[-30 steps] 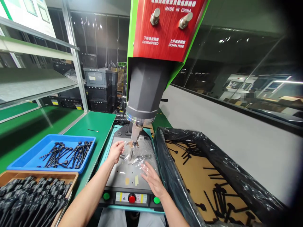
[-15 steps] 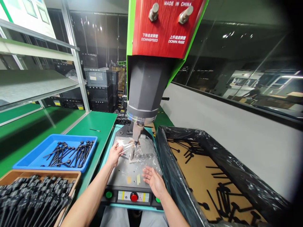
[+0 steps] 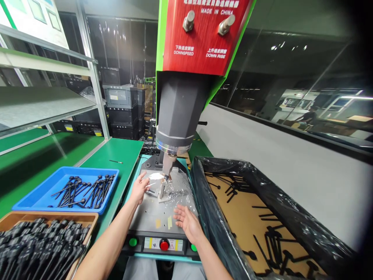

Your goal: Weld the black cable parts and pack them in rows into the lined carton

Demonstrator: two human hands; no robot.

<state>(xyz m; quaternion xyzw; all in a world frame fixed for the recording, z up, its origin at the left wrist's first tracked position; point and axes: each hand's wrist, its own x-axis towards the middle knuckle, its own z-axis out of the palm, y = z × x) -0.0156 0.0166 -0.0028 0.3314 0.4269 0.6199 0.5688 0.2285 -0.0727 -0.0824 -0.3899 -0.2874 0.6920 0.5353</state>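
My left hand (image 3: 140,188) is raised at the left of the metal work plate (image 3: 145,217), fingers slightly bent and apart. White glints and a thin dark piece show by its fingertips; I see no firm hold on either. My right hand (image 3: 188,221) hovers over the plate's front right, palm turned inward, open and holding nothing. Between the hands, crumpled clear plastic film (image 3: 182,190) covers part of the plate around a small metal fixture (image 3: 162,190). Directly above it is the press's metal horn (image 3: 168,163), its tip close to the fixture.
At left are a blue tray (image 3: 29,200) and a brown tray (image 3: 92,219) holding black stemmed parts. A black-lined box (image 3: 214,217) with similar parts stands at right. The press's front panel has a red button (image 3: 164,244) and green buttons (image 3: 133,242).
The white streaks stretching from my left fingers toward the horn have shrunk, and the film lies differently. Both hands have moved very little. The view has tilted slightly.
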